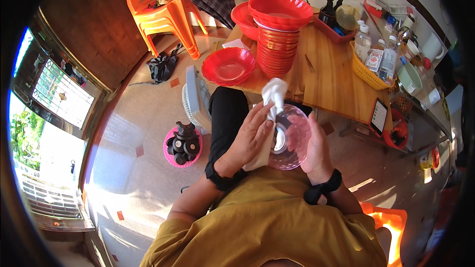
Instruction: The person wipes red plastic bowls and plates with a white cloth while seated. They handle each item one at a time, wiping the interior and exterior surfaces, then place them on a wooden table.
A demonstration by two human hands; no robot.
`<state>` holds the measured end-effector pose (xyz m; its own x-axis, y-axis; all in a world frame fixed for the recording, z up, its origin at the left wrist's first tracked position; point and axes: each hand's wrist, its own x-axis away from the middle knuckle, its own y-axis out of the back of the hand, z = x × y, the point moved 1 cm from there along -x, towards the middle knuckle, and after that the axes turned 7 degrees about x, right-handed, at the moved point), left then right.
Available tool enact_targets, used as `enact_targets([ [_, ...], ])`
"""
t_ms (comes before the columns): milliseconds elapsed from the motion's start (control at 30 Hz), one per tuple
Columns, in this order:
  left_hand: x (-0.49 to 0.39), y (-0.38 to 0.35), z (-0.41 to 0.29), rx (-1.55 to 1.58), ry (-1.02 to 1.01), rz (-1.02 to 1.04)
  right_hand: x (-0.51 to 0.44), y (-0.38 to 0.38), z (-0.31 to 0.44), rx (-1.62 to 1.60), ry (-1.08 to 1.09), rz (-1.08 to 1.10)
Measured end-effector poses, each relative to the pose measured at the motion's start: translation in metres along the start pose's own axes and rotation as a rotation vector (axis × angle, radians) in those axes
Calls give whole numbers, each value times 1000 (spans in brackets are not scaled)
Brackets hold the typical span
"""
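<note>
My left hand (249,138) grips a white cloth or tissue (274,93), part of which sticks up above the fingers. In my right hand (318,147) is a clear, pinkish plastic bowl (293,133), held by its right side over my lap; its fingers show through the plastic. The cloth lies against the bowl's left edge. On the wooden table (334,78) beyond my hands, a tall stack of red plastic bowls (277,50) carries wider scalloped red dishes (281,9) on top. Left of the stack, more scalloped red dishes (229,66) sit at the table's near edge.
A yellow basket (367,75) of bottles and a phone or tablet (379,116) are at the table's right. A box fan (196,96) stands left of my leg, near a pink basket (168,155) of black objects on the floor. Orange plastic chairs (163,15) stand behind.
</note>
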<state>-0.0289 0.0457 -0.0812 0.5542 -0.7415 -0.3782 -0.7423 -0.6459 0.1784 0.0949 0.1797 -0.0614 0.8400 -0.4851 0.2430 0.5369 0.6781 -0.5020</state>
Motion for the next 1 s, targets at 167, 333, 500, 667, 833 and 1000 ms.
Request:
enact_targets([
  [167,9,-12,1,-239,-57,132,-4,6,7,-119,76,-261],
  [333,13,-29,-14,-344,-408,218,-10,17,-5,-221,159,-105],
  [500,12,-33,-25,-481,-440,248,-9,14,-24,-215,10,30],
  [667,3,-13,-19,-371,-284,125,-5,0,-17,-159,60,177],
  [833,4,-6,-5,-173,-55,79,-4,8,-1,-150,-21,-48],
  [1000,7,-16,-8,-252,-245,146,-9,14,0,-229,82,-6],
])
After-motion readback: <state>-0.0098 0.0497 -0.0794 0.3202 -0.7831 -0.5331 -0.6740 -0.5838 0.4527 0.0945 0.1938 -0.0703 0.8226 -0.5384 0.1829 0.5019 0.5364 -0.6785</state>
